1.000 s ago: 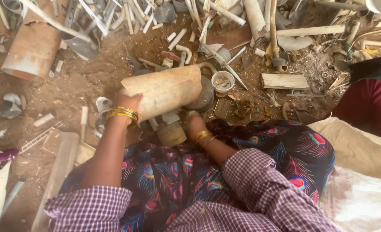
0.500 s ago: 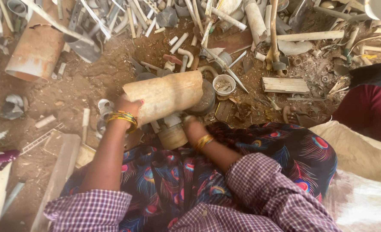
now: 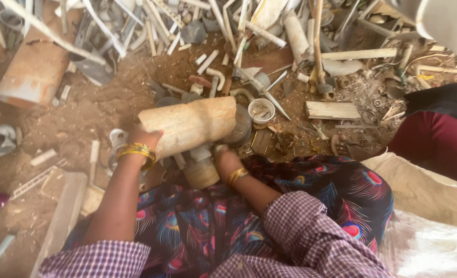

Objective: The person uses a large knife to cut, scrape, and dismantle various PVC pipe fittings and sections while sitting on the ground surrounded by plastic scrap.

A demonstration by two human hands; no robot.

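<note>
A wide tan plastic pipe piece (image 3: 190, 124) lies across the middle, tilted up to the right. My left hand (image 3: 144, 138), with gold bangles at the wrist, grips its left end. My right hand (image 3: 224, 158), also bangled, reaches under the pipe's right part, its fingers hidden beneath it; whether they grip anything cannot be made out. A short round tan pipe fitting (image 3: 201, 172) stands just below the pipe, between my two arms. A grey round fitting (image 3: 239, 128) sits against the pipe's right end.
A big rusty orange pipe (image 3: 32, 72) lies upper left. Several white and grey pipe scraps (image 3: 223, 31) cover the dirt at the top. A small white cup (image 3: 261, 109) and a wooden block (image 3: 333, 109) lie right of the pipe. Another person in dark red (image 3: 439, 144) sits right.
The tan pipe has shifted slightly down and toward me in my left hand. My right hand stays under it.
</note>
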